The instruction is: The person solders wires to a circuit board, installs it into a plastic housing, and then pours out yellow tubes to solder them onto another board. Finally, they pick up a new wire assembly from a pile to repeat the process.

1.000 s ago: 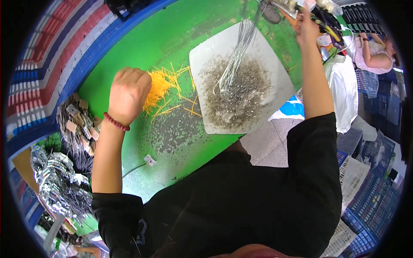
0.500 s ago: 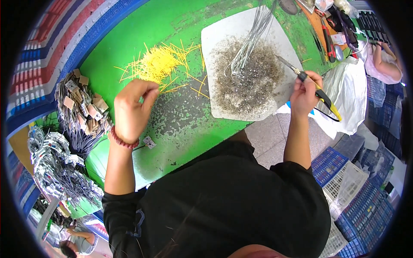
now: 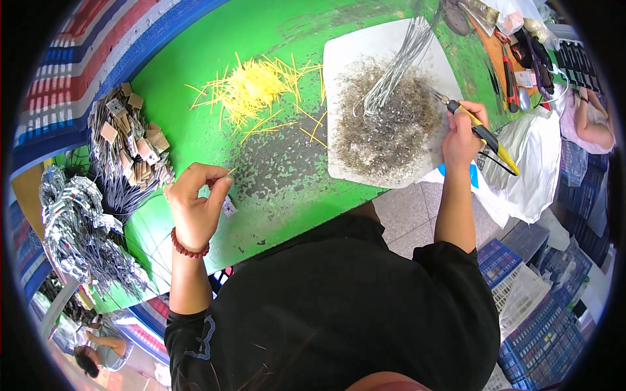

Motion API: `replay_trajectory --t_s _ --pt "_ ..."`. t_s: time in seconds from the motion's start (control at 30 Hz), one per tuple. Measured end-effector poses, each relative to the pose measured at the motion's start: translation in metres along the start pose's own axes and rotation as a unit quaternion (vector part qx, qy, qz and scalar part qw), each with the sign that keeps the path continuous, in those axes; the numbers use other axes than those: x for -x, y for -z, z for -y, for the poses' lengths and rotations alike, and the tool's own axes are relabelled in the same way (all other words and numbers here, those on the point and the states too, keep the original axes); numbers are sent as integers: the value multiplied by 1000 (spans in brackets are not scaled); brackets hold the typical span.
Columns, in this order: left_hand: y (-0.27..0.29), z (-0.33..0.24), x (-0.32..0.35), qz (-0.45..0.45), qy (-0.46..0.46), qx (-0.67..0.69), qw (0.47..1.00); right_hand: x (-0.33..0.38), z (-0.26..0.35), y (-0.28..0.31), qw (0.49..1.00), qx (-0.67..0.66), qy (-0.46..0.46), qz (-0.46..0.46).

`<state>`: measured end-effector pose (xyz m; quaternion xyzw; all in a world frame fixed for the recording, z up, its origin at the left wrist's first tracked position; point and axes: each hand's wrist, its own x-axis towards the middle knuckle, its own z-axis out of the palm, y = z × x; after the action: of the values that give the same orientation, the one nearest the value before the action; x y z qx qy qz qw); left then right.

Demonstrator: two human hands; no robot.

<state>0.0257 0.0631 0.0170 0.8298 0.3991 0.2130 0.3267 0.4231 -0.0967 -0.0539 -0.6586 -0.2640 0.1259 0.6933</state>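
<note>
My right hand grips a soldering iron with a yellow and black handle, its metal tip pointing over the stained patch of a white board. Between the thumb and forefinger of my left hand a short end of a thin yellow tube shows; the rest is hidden. Right beside those fingers a small, pale square part lies on the green table. Beyond my left hand is a loose pile of thin yellow tubes. A bundle of silvery wire reaches down onto the board.
At the left edge lie bundles of dark wires with square tan ends and a heap of silver-wrapped wires. Red-handled pliers and a white plastic bag are at the right. Blue crates stand below. Other people sit farther off.
My left hand has drawn back from the yellow pile toward me, and a yellow tube end now shows at its fingertips. My right hand still holds the soldering iron over the board.
</note>
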Motion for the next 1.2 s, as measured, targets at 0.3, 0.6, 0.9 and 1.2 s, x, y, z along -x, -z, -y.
replay_trajectory --t_s 0.3,0.6,0.9,1.2 --pt "11 21 11 -43 23 -30 998 1 -4 -6 1000 -6 4 -7" --pt "30 29 31 -103 123 87 983 46 29 -29 995 -83 42 42" --pt "12 35 105 -137 12 -85 987 171 47 -149 935 -111 41 333" --pt "-15 48 113 -170 -4 -109 979 196 34 -161 905 -131 17 405"
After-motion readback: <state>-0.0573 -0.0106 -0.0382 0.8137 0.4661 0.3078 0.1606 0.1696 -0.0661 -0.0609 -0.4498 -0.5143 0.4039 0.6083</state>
